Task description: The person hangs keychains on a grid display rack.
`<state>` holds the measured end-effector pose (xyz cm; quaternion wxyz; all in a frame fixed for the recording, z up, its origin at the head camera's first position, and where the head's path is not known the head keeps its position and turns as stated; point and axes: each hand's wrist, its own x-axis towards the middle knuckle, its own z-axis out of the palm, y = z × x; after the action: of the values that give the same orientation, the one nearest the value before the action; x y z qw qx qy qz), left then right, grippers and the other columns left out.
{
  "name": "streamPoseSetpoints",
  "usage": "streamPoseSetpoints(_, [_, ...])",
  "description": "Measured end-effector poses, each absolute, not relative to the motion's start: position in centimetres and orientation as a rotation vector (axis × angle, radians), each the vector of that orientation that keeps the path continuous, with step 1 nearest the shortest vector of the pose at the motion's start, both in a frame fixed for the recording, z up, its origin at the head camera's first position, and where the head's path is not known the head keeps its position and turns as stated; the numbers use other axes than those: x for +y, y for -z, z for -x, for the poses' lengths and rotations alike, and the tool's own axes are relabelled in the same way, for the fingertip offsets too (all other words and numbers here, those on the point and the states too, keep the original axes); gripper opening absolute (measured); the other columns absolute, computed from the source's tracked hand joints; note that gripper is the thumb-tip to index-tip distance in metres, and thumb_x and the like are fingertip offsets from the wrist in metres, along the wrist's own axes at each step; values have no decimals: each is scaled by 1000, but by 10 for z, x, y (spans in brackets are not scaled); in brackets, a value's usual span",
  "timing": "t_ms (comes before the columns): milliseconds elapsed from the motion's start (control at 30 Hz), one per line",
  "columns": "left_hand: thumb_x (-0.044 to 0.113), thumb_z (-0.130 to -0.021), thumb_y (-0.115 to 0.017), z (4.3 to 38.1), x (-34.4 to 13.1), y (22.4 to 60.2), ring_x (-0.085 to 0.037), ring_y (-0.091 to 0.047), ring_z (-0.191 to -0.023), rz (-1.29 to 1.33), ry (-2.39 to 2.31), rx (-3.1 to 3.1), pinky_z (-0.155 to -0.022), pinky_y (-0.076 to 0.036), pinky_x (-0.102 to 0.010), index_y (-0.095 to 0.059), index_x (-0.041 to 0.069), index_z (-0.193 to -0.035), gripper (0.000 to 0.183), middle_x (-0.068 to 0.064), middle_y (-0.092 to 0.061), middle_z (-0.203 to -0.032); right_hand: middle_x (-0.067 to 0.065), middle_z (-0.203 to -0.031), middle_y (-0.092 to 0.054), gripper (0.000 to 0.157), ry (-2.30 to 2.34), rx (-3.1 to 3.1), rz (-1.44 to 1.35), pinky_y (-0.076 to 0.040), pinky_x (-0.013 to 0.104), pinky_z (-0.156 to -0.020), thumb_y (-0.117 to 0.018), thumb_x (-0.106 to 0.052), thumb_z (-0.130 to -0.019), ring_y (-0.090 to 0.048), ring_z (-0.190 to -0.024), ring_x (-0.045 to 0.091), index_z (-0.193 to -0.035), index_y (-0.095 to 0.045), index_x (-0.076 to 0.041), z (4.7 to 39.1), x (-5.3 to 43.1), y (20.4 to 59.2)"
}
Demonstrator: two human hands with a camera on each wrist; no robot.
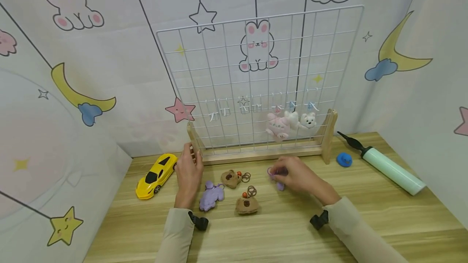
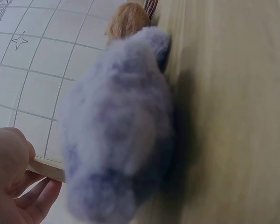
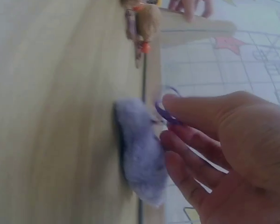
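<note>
My right hand pinches the purple ring of a fuzzy purple plush keychain between thumb and forefinger. That plush hangs close over the table, partly hidden by the hand in the head view. On the left, my left hand grips the left wooden post of a white wire grid rack, fingers behind the wood. Beside this wrist lies a second purple plush keychain, large and blurred in the left wrist view. Between the hands lie two brown plush keychains with brown rings and orange beads.
Several white hooks line the grid. A pink plush and white bear plushes hang at its right. A yellow toy car stands far left. At right are a small blue toy and a pale green pump.
</note>
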<state>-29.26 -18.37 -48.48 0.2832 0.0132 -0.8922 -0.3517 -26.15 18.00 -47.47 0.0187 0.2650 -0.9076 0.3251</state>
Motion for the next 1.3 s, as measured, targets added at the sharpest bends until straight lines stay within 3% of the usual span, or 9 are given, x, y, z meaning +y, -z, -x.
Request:
streamPoseSetpoints(200, [18,-109,-64,292,-184,485,-41,-79,-108,-40,949,-2393,-89,-67,-57,-59,2,-141,36,-25,-75,-128,0,-106,-79,15,-1067,-2692,-879,-66,34,-86,-82,-6,-95,-74,-99,17,-110,-84,-7,261,183,459])
streamPoseSetpoints(367, [18,-109,-65,293,-183,485,-41,-79,-108,-42,946,-2398,-89,-67,-56,-59,2,-141,36,-25,-75,-128,3,-110,-80,17,-1210,-2547,-849,-67,30,-87,-78,3,-95,-78,-100,20,-108,-84,-8,260,182,454])
streamPoseSetpoints(633, [18,-109,-65,294,-183,486,-41,-80,-107,-38,940,-2393,-88,-67,-56,-60,2,-141,36,-25,-76,-127,6,-112,-84,21,-1471,-2362,-711,-66,22,-83,-79,-11,-99,-82,-97,17,-120,-81,-11,253,174,436])
streamPoseSetpoints(833, [17,-108,-67,293,-184,484,-41,-80,-106,-34,934,-2374,-87,-67,-56,-61,2,-139,35,-26,-76,-126,11,-109,-84,17,-1621,-2199,-634,-65,21,-84,-80,-13,-100,-81,-97,9,-116,-82,-9,250,168,416])
streamPoseSetpoints(967, [17,-108,-66,292,-185,483,-41,-80,-106,-32,933,-2380,-87,-67,-57,-60,2,-139,35,-26,-76,-126,13,-104,-84,13,-1649,-2098,-587,-65,20,-79,-79,-13,-100,-81,-92,12,-112,-83,-10,249,164,400])
streamPoseSetpoints(1300, [17,-108,-66,292,-184,485,-41,-80,-106,-39,932,-2385,-87,-67,-57,-60,2,-139,35,-26,-76,-126,6,-108,-84,19,-1684,-1904,-387,-62,17,-76,-82,-20,-98,-78,-92,8,-114,-84,-9,255,141,375])
